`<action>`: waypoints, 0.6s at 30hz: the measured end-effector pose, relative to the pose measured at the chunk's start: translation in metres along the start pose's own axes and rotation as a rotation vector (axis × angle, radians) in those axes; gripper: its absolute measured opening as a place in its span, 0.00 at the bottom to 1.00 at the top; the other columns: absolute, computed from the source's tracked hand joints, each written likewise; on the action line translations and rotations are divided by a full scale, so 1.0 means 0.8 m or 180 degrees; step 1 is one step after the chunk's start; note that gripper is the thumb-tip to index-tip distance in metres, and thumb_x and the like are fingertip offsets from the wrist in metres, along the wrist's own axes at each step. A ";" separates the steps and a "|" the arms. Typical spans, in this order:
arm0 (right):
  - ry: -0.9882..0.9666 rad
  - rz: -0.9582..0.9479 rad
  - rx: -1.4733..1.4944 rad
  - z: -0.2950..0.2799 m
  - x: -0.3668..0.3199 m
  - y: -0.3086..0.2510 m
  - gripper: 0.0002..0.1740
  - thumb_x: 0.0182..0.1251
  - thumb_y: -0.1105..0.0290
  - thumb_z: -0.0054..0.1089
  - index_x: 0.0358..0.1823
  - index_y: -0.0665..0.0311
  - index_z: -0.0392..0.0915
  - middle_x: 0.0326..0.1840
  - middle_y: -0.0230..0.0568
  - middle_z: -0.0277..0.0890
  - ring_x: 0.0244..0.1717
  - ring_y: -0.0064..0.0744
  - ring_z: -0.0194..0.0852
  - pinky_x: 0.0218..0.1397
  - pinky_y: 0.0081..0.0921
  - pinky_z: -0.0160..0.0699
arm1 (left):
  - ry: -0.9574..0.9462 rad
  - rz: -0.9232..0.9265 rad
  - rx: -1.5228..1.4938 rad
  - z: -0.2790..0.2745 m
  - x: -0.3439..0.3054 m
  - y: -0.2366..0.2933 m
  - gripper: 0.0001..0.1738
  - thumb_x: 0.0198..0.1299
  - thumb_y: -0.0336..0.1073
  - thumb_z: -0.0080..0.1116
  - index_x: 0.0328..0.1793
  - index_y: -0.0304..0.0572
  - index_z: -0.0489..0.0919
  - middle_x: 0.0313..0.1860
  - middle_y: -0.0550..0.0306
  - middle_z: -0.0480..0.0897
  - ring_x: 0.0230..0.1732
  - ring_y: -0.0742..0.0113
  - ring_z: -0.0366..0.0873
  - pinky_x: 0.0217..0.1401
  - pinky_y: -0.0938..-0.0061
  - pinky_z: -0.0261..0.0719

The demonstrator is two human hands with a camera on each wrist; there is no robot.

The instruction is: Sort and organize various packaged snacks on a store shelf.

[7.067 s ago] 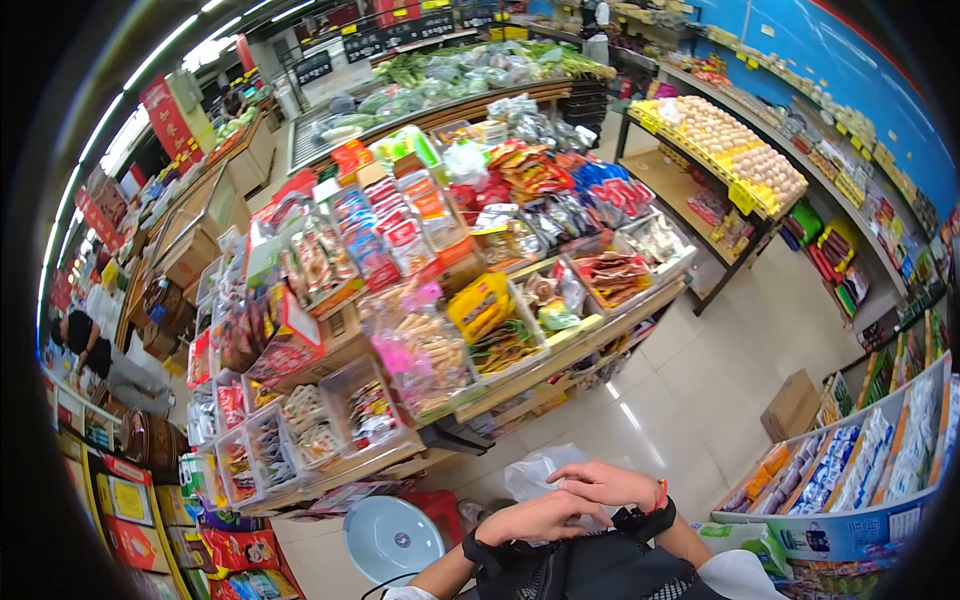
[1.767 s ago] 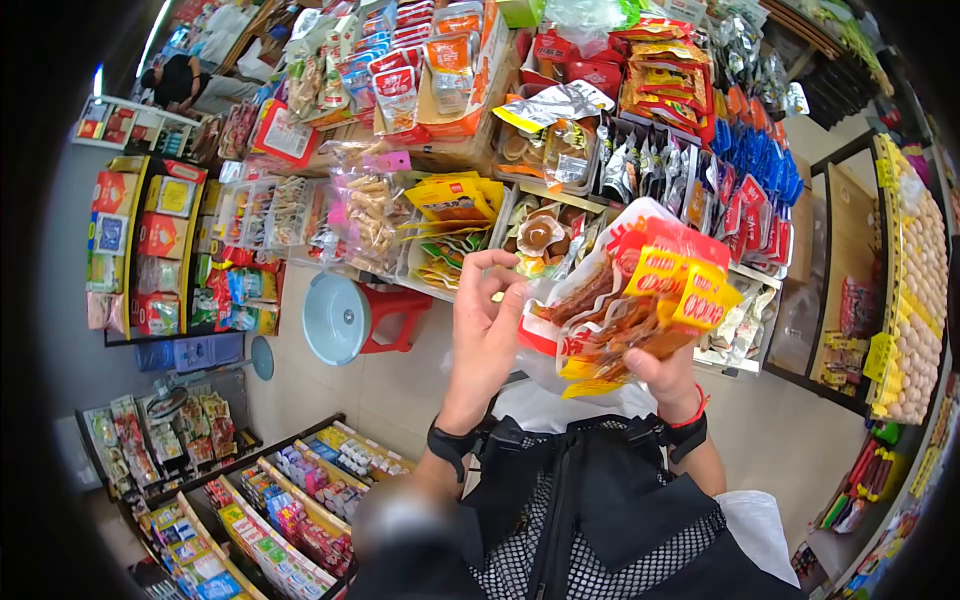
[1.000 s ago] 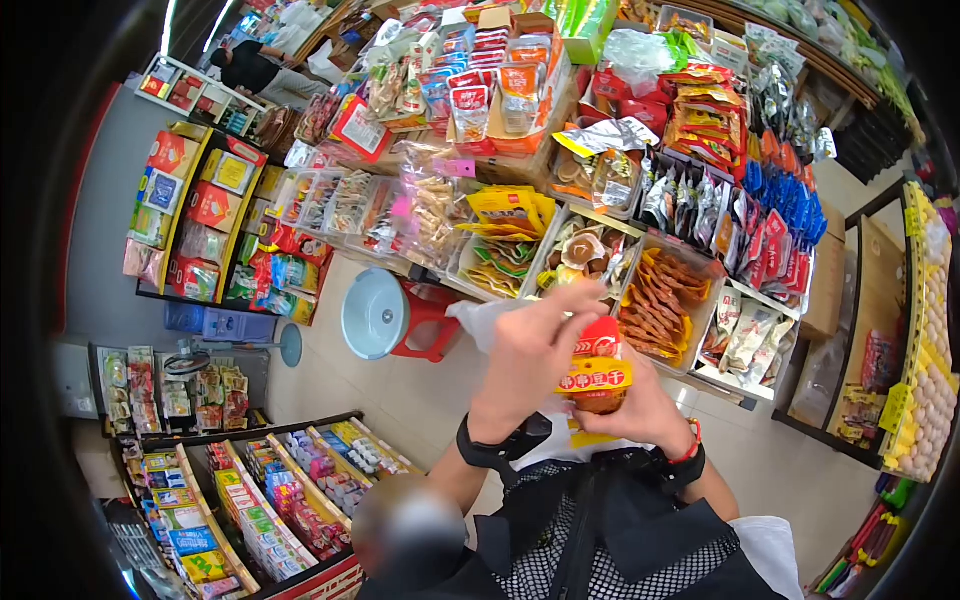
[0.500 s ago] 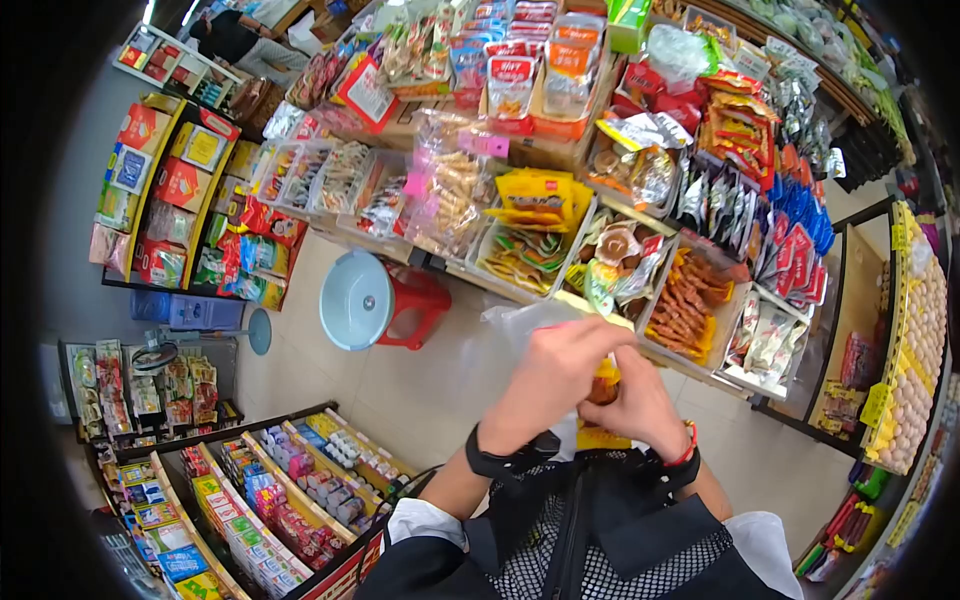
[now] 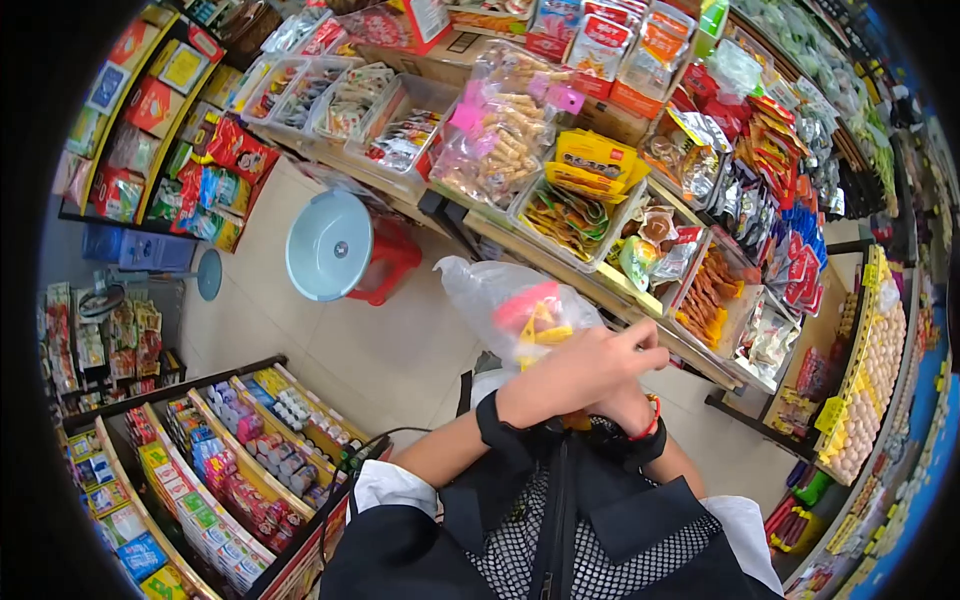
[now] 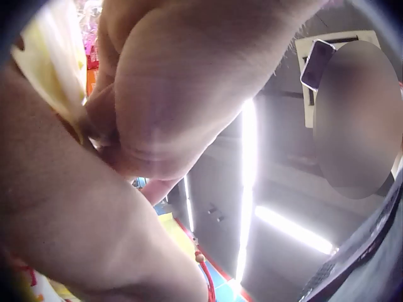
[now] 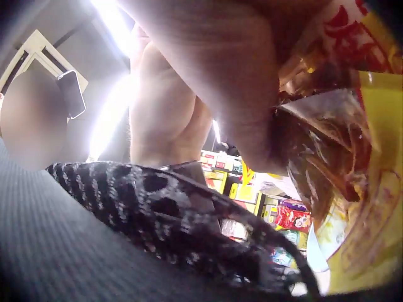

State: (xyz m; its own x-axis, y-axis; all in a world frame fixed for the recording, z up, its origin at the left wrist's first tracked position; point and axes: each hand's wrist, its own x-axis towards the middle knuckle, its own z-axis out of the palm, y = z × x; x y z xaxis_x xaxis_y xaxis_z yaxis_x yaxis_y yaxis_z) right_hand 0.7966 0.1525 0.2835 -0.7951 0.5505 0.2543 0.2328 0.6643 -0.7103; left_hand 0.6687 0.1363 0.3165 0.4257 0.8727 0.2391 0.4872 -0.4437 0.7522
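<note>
A thin clear plastic bag (image 5: pixel 465 290) hangs left of my hands, with red-and-yellow snack packets (image 5: pixel 538 318) showing through it. In the right wrist view, the packets (image 7: pixel 327 157) hold brown strips and lie right against my right hand (image 7: pixel 233 69). My right hand (image 5: pixel 625 408) grips the packets, mostly hidden under my left hand (image 5: pixel 575 375). Left fingers (image 5: pixel 640 345) bend across the right hand and pinch the bag there. In the left wrist view, the two hands cross closely, with pale film (image 6: pixel 53 56) between them.
The display table's edge (image 5: pixel 600 275) lies just ahead, bearing tubs of packaged snacks. A blue basin (image 5: pixel 328 245) leans on a red stool (image 5: pixel 388 265) at left. Shelves of small goods (image 5: pixel 220 460) stand lower left; an egg rack (image 5: pixel 860 400) is at right.
The packets were in my right hand over the table; now they are seen through the plastic bag, lower and nearer me. My left hand has come across the right.
</note>
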 end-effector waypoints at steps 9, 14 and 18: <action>0.0184 0.1390 0.1615 0.037 -0.017 0.027 0.32 0.51 0.68 0.71 0.61 0.62 0.73 0.56 0.56 0.77 0.56 0.54 0.79 0.57 0.40 0.78 | 0.0385 -0.0327 -0.0043 0.009 -0.051 0.007 0.19 0.51 0.22 0.59 0.52 0.39 0.77 0.57 0.47 0.72 0.41 0.45 0.85 0.41 0.59 0.86; 0.0117 0.1694 0.1253 0.011 0.009 0.023 0.29 0.51 0.73 0.70 0.58 0.67 0.76 0.53 0.44 0.82 0.52 0.38 0.83 0.58 0.31 0.78 | 0.0884 -0.0882 0.0158 -0.009 -0.050 0.001 0.27 0.49 0.24 0.65 0.58 0.43 0.76 0.60 0.52 0.71 0.47 0.49 0.83 0.43 0.61 0.86; 0.0332 0.1760 0.2405 0.000 0.009 0.037 0.31 0.52 0.74 0.74 0.60 0.67 0.76 0.57 0.39 0.81 0.57 0.30 0.80 0.63 0.31 0.76 | 0.1375 -0.1137 0.0402 -0.038 -0.053 0.010 0.33 0.46 0.30 0.74 0.62 0.49 0.77 0.54 0.55 0.74 0.44 0.54 0.81 0.40 0.63 0.82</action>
State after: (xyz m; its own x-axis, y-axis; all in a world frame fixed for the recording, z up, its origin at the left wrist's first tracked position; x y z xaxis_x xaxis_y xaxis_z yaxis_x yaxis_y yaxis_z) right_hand 0.7976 0.1765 0.2646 -0.6177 0.7565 -0.2148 0.1084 -0.1886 -0.9761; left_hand 0.6314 0.1020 0.3311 -0.1195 0.9652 0.2327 0.6422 -0.1036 0.7595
